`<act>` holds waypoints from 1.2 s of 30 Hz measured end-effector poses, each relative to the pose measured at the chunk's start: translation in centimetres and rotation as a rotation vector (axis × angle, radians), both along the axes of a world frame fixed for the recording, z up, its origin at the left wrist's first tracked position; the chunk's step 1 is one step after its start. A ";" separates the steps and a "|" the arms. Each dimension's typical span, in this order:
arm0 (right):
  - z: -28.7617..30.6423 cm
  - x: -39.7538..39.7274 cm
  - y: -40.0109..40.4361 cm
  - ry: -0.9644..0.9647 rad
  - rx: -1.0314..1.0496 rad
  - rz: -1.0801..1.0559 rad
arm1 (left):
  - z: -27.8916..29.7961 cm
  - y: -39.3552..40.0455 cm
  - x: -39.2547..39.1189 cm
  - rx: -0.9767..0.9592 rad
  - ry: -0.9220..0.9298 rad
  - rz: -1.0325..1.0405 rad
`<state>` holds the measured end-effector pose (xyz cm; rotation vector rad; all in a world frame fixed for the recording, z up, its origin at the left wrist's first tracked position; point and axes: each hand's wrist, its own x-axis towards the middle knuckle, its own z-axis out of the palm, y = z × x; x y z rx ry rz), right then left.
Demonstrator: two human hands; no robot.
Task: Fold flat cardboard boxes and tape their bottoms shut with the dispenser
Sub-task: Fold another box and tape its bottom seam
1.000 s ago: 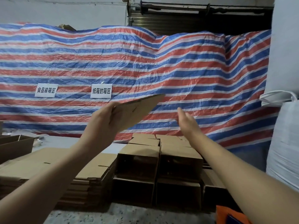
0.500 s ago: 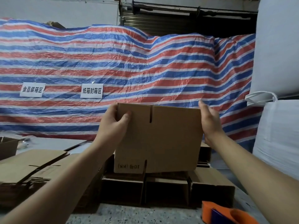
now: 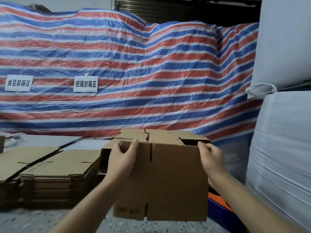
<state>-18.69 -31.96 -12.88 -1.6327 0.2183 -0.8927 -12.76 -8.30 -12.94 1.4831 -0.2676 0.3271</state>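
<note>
I hold a flat brown cardboard box (image 3: 173, 180) upright in front of me, printed side toward me and upside down. My left hand (image 3: 123, 161) grips its top left corner, thumb on the near face. My right hand (image 3: 211, 158) grips the top right corner with curled fingers. The orange and blue tape dispenser (image 3: 218, 205) lies on the floor at the right, mostly hidden behind the box.
A stack of flat cardboard boxes (image 3: 55, 167) lies at the left. Several folded boxes (image 3: 161, 136) stand behind the held one. A striped tarp (image 3: 134, 73) with two labels hangs behind. Big white sacks (image 3: 282, 140) stand at the right. The floor (image 3: 42, 221) is speckled grey.
The flat box swung from a tilted one-hand hold to upright, my right hand took its top right corner, and both hands have lowered it toward the floor.
</note>
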 end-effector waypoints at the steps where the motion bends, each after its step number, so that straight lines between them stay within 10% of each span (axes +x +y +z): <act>1: -0.7 -0.1 -0.1 0.024 -0.008 -0.007 | -0.9 -0.2 0.1 -0.003 0.019 0.009; 22: -3.6 -1.9 -3.0 0.169 0.336 0.609 | -4.6 -1.5 0.3 -0.123 0.214 -0.015; 36: -3.4 -2.9 2.3 0.116 0.182 0.153 | -3.4 -2.2 -0.2 -0.050 0.125 -0.210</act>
